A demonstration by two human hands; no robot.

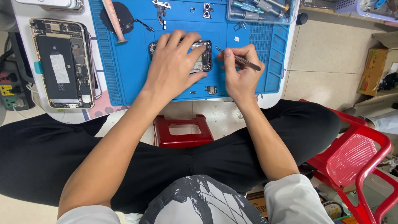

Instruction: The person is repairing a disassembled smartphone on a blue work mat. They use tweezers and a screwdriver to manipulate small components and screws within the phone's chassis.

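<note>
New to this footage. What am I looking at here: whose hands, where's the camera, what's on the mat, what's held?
There is one picture, taken by a camera worn on a person's head, looking down at their own two bare hands and crossed legs. No robot is involved.

The left hand lies flat over an opened phone shell on a blue mat. The right hand grips thin metal tweezers, their tip pointing at the shell's right edge.

Small loose parts lie around the mat, and a clear tray of tools sits at its top right. Left of the mat lies a second opened phone, its battery showing. Below the table stands a red stool.
</note>
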